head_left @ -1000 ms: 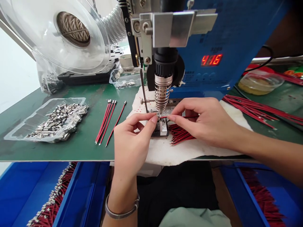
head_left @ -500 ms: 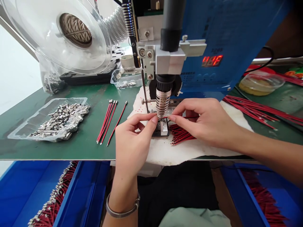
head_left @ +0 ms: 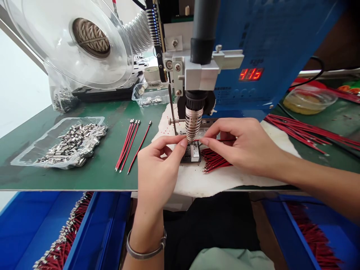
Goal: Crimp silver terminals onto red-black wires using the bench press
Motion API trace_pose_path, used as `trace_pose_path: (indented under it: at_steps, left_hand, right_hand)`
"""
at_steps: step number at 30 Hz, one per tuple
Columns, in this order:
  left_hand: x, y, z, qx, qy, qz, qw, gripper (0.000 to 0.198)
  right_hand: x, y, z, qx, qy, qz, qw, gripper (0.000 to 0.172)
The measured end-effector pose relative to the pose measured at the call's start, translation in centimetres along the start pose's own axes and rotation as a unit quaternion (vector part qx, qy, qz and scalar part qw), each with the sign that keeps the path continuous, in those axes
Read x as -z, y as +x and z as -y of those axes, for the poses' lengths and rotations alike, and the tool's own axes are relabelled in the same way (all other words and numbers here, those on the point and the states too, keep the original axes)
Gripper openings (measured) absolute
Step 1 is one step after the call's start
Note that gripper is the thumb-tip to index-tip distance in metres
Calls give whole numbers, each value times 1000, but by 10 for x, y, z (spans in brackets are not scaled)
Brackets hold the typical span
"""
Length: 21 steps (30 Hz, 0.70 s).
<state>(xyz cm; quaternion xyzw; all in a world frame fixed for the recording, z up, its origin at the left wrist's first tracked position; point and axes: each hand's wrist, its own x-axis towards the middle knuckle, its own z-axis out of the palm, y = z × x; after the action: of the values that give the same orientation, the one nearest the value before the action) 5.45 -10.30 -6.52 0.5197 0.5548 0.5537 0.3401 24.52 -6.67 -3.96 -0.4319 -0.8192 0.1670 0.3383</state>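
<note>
My right hand point(head_left: 239, 144) pinches a red wire point(head_left: 227, 140), its tip reaching under the soldering iron point(head_left: 194, 123) of the blue machine. From the other side my left hand point(head_left: 160, 165) has thumb and forefinger closed close to the iron's tip. What those fingers hold is too small and covered to make out; a metal cap like the loose ones nearby cannot be confirmed. Below the iron is a small metal fixture block point(head_left: 194, 150). Beneath my right hand several red wires point(head_left: 215, 160) lie bunched on a white cloth point(head_left: 194, 180).
Left on the green table point(head_left: 118, 183) are a clear tray of metal caps point(head_left: 71, 144) and several capped red wires point(head_left: 128, 144). A solder wire spool point(head_left: 56, 48) stands behind. More red wires point(head_left: 298, 133) lie right. Blue bins point(head_left: 107, 225) sit below the table edge.
Both hands hold nearly the same position at the iron's tip. The red display digits on the machine read differently; the view has shifted very slightly.
</note>
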Motion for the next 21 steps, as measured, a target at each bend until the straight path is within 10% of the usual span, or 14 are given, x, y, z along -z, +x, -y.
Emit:
trace_pose_path:
  at_steps: [21]
  left_hand:
    - [1,0,-1,-1,13,7,1000,20]
  right_hand:
    - [2,0,-2,9,-9,7,1000,17]
